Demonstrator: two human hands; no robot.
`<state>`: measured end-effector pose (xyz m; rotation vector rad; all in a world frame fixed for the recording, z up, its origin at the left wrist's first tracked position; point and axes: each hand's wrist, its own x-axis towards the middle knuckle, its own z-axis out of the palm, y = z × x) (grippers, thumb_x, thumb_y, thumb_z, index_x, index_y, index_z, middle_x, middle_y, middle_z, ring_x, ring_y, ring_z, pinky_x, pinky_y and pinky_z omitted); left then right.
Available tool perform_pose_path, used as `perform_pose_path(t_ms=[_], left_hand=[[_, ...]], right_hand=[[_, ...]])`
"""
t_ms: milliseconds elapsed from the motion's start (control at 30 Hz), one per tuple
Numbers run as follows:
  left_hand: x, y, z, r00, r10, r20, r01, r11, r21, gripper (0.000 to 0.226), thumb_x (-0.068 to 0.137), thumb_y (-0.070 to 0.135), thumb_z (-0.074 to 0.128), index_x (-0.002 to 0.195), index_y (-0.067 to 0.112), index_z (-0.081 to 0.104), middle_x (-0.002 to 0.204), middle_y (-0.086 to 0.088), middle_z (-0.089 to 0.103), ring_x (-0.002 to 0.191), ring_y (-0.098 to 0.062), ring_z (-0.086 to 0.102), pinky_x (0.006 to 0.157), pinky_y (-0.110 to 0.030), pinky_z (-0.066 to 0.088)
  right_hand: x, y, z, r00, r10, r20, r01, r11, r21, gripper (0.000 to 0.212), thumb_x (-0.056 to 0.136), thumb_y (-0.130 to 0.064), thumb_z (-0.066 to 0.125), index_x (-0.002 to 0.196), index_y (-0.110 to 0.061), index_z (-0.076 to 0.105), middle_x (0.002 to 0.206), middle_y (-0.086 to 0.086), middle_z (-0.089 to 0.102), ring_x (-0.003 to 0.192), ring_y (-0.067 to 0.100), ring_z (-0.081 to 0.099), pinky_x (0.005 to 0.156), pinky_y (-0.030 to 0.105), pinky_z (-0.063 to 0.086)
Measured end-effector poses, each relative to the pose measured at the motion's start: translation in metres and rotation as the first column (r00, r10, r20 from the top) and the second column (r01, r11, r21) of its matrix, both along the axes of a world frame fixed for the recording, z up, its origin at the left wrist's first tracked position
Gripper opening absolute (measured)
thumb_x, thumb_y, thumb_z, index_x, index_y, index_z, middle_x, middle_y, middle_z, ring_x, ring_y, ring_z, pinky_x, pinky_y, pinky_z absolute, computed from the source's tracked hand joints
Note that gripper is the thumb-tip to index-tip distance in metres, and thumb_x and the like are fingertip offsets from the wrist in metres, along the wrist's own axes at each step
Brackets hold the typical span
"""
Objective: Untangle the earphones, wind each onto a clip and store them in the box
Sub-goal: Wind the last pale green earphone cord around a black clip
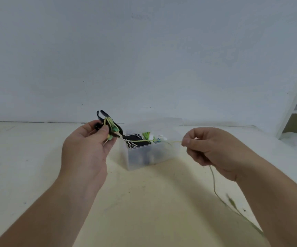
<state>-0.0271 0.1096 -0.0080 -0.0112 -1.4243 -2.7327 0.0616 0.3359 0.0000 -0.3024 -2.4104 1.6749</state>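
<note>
Nearest, the loose tail of a yellow-green earphone cord (215, 189) hangs below the right hand (213, 150) and trails off blurred towards the person's right forearm; its end is cut off from view. The right hand pinches this cord between thumb and forefinger, and the cord runs taut across to the left hand (89, 148). The left hand grips a black clip (108, 120), thumb pressed on it, with a few turns of cord and the green earbuds (114, 130) bunched against it.

The step in hand looks like winding this earphone onto its clip, with plenty of cord left. The next turn calls for even tension and a steady clip.

Beyond and between the hands stands the clear box (144, 157) on the table (144, 202). It holds patterned shapes, perhaps wound earphones, too indistinct to tell.
</note>
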Motion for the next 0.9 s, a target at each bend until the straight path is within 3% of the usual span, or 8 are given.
perform_pose_path(t_ms=[167,300,500,567,633,700,767,900], left_hand=[[0.000,-0.004,-0.003,0.988,0.152,0.004,-0.151,0.985,-0.078,0.012,0.094,-0.002,0.061,0.091,0.010,0.064,0.099,-0.008,0.070,0.091,-0.018,0.072,0.089,-0.031,0.058],[-0.001,-0.005,-0.003,0.966,0.254,-0.047,-0.258,0.959,-0.119,0.015,0.094,-0.001,0.062,0.088,0.013,0.064,0.089,-0.001,0.068,0.085,-0.013,0.071,0.087,-0.027,0.057],[0.005,0.002,0.000,0.993,-0.026,-0.114,0.014,0.994,-0.106,0.015,0.092,-0.007,0.058,0.094,0.007,0.064,0.093,-0.010,0.069,0.086,-0.021,0.069,0.084,-0.032,0.059],[0.011,0.007,-0.002,0.984,-0.071,-0.161,0.041,0.983,-0.181,0.018,0.091,-0.009,0.059,0.092,0.007,0.064,0.089,-0.009,0.070,0.082,-0.020,0.069,0.084,-0.034,0.058],[0.018,0.012,-0.005,0.973,-0.104,-0.204,0.053,0.969,-0.240,0.020,0.089,-0.010,0.060,0.089,0.009,0.065,0.084,-0.006,0.071,0.079,-0.018,0.069,0.084,-0.036,0.056],[0.023,0.015,-0.007,0.964,-0.140,-0.226,0.077,0.961,-0.267,0.019,0.088,-0.010,0.061,0.089,0.009,0.066,0.079,-0.003,0.072,0.076,-0.016,0.070,0.082,-0.035,0.056],[0.027,0.017,-0.009,0.957,-0.170,-0.236,0.103,0.957,-0.270,0.018,0.088,-0.008,0.063,0.089,0.009,0.067,0.079,-0.002,0.073,0.078,-0.017,0.071,0.083,-0.037,0.056],[0.031,0.019,-0.007,0.944,-0.205,-0.258,0.140,0.958,-0.250,0.019,0.088,-0.007,0.062,0.087,0.011,0.067,0.080,-0.004,0.073,0.079,-0.021,0.070,0.083,-0.039,0.056]], right_hand=[[0.002,0.015,0.002,0.982,-0.189,-0.010,0.185,0.951,0.248,0.034,0.099,-0.023,0.057,0.069,-0.013,0.068,0.070,0.001,0.065,0.070,0.016,0.061,0.079,0.036,0.048],[0.006,0.015,0.007,0.978,-0.207,0.028,0.188,0.930,0.316,0.046,0.101,-0.033,0.053,0.059,-0.016,0.061,0.058,-0.002,0.057,0.062,0.011,0.058,0.066,0.028,0.038],[0.003,0.018,0.006,0.935,-0.353,0.038,0.281,0.799,0.531,0.021,0.099,-0.025,0.057,0.088,-0.014,0.071,0.089,0.000,0.072,0.082,0.020,0.066,0.066,0.030,0.045],[0.004,0.016,0.008,0.899,-0.431,-0.084,0.388,0.690,0.611,0.015,0.098,-0.018,0.056,0.105,-0.021,0.069,0.104,-0.002,0.070,0.086,0.019,0.064,0.070,0.029,0.046],[0.006,0.006,0.012,0.873,-0.393,-0.289,0.487,0.730,0.480,0.016,0.096,-0.015,0.059,0.101,-0.025,0.072,0.099,-0.006,0.073,0.080,0.011,0.065,0.069,0.024,0.047],[0.009,-0.015,0.017,0.900,-0.230,-0.369,0.343,0.897,0.279,0.010,0.090,-0.018,0.068,0.088,-0.025,0.075,0.086,-0.007,0.075,0.077,0.007,0.068,0.073,0.020,0.052],[0.010,-0.039,0.014,0.958,0.005,-0.285,0.022,0.996,0.090,0.014,0.078,-0.026,0.074,0.091,-0.022,0.076,0.088,-0.004,0.078,0.089,0.012,0.072,0.093,0.034,0.055],[0.008,-0.062,-0.002,0.940,0.340,0.034,-0.340,0.940,-0.016,0.044,0.074,-0.033,0.065,0.116,-0.020,0.069,0.109,0.003,0.075,0.106,0.010,0.068,0.102,0.034,0.045]])
